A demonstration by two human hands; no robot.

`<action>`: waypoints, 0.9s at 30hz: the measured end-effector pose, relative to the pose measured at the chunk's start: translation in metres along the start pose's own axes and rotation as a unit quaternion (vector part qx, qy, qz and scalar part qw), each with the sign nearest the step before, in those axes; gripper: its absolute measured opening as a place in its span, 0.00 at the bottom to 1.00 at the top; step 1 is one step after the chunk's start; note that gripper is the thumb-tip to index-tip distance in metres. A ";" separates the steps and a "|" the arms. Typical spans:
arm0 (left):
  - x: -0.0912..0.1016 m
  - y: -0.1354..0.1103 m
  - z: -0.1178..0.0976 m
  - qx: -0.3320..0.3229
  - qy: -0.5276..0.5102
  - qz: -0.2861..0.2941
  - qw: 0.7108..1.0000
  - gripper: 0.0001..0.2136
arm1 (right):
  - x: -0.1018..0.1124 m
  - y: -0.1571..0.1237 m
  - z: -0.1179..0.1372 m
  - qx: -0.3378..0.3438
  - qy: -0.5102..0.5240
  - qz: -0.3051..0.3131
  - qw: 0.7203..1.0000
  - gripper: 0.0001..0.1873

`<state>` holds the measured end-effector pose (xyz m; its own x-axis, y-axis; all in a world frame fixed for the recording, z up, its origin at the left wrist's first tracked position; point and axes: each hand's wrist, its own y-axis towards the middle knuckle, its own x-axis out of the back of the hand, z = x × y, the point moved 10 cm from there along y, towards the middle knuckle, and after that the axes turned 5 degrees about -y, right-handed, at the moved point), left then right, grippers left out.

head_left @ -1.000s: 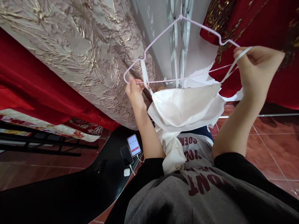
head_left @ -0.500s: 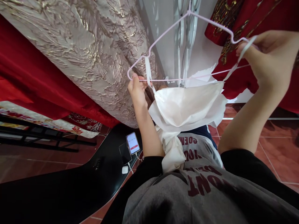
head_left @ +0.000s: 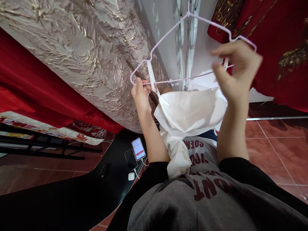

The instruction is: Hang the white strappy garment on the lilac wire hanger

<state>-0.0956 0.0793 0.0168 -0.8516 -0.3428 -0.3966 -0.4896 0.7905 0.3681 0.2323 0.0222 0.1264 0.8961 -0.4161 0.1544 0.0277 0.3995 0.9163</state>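
A thin pale-pink clothes hanger (head_left: 168, 33) is held up in front of me. My left hand (head_left: 141, 96) pinches its lower left corner. From the hanger hangs a white garment (head_left: 186, 110) with thin straps. The left strap (head_left: 150, 75) loops over the notch on the hanger's left shoulder. My right hand (head_left: 237, 72) is beside the hanger's right shoulder, thumb and fingers apart. Part of the right strap (head_left: 226, 63) shows behind that hand, and its upper end is hidden. The garment's lower part hangs bunched against my grey shirt.
To the left hang an embossed beige fabric (head_left: 103, 57) and red cloth (head_left: 43, 86). Red cloth with gold trim (head_left: 279, 64) hangs on the right. A lit phone (head_left: 138, 149), a dark phone (head_left: 131, 159) and a small white case (head_left: 131, 176) lie on a black surface (head_left: 72, 192).
My right hand has let go of the right strap and moved left, its fingers opening. The strap now lies inward along the hanger. My left hand keeps its hold.
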 end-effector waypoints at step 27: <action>0.021 -0.019 -0.072 -0.069 -0.066 -0.041 0.995 0.21 | -0.052 -0.038 -0.009 -0.100 -0.017 0.193 0.976 0.13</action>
<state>-0.1176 0.0208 0.0620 -0.7798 -0.3272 -0.5337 -0.5856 0.6825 0.4374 0.1890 0.0361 0.0803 0.8415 -0.2282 0.4897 -0.2211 0.6816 0.6975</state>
